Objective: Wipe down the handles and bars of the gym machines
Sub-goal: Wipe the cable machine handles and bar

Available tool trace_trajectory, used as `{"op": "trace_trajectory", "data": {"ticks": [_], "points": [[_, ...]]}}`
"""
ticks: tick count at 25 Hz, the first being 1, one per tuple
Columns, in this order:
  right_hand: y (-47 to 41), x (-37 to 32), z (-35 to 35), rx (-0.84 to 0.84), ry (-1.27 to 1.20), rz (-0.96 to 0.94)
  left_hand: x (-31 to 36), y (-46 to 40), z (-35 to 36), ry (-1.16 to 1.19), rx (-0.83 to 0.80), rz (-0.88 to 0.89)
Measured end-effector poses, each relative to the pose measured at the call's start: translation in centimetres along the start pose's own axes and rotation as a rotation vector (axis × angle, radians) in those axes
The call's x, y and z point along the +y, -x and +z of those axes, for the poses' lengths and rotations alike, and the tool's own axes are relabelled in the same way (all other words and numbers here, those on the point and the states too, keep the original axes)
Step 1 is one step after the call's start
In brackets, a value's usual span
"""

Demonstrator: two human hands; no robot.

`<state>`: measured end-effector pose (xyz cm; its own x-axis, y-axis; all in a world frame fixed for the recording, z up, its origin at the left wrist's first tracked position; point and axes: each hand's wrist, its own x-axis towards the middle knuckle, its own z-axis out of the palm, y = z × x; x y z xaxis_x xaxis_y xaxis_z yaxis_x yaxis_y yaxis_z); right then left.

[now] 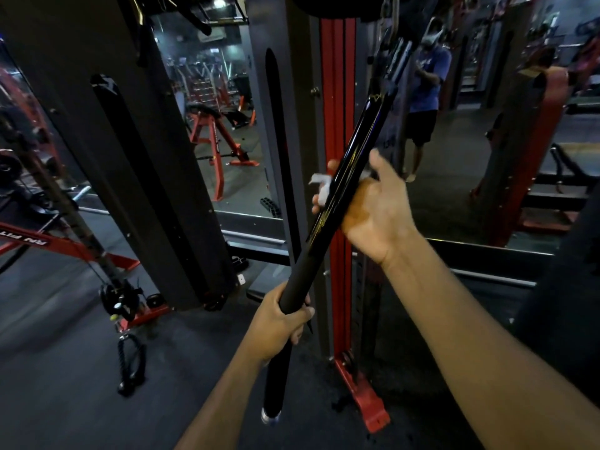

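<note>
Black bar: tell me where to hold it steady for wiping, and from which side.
Grip the matte lower section of the bar, where the left hand holds it now, coming from the left. The bar hangs tilted, top end attached above, so a low grip steadies it and leaves the glossy middle free for the right hand and white cloth.

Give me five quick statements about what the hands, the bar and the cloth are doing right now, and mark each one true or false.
1. The left hand grips the lower, matte part of the black bar. True.
2. The right hand hangs free of the bar. False: it wraps the glossy middle section.
3. A white cloth sits under the right hand's fingers against the bar. True.
4. The bar lies flat on the floor. False: it is held up at a slant.
5. A red upright stands behind the bar. True.
</note>
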<state>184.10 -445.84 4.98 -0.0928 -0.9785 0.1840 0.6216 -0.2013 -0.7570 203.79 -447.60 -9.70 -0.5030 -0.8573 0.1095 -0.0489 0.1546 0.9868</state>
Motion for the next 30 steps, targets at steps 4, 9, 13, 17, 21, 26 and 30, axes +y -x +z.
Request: {"op": "trace_trajectory", "data": {"ticks": [4, 9, 13, 17, 21, 26, 30], "points": [[-2.5, -3.4, 0.3, 0.071, -0.018, -0.110, -0.5, -0.4, 0.0, 0.025, -0.021, 0.003], [-1.6, 1.3, -1.7, 0.128, -0.073, -0.001, -1.4, -1.2, 0.5, 0.036, -0.010, 0.009], [-2.9, -0.4, -2.6, 0.196, -0.020, -0.054, -1.5, -2.1, 1.0, 0.021, -0.012, -0.015], [-5.5, -5.2, -2.3, 0.205, -0.102, -0.218, -2.0, -2.9, 1.3, 0.020, 0.017, -0.067], [-5.5, -2.6, -3.2, 0.213, -0.066, -0.119, -2.3, -3.0, 1.2, 0.079, -0.005, -0.073], [-4.3, -0.9, -3.9, 0.014, -0.035, -0.019, -2.9, -3.9, 1.3, 0.116, -0.017, -0.087], [-7.4, -5.7, -2.5, 0.049, -0.105, -0.112, -3.1, -4.7, 1.8, 0.106, -0.024, -0.094]]}}
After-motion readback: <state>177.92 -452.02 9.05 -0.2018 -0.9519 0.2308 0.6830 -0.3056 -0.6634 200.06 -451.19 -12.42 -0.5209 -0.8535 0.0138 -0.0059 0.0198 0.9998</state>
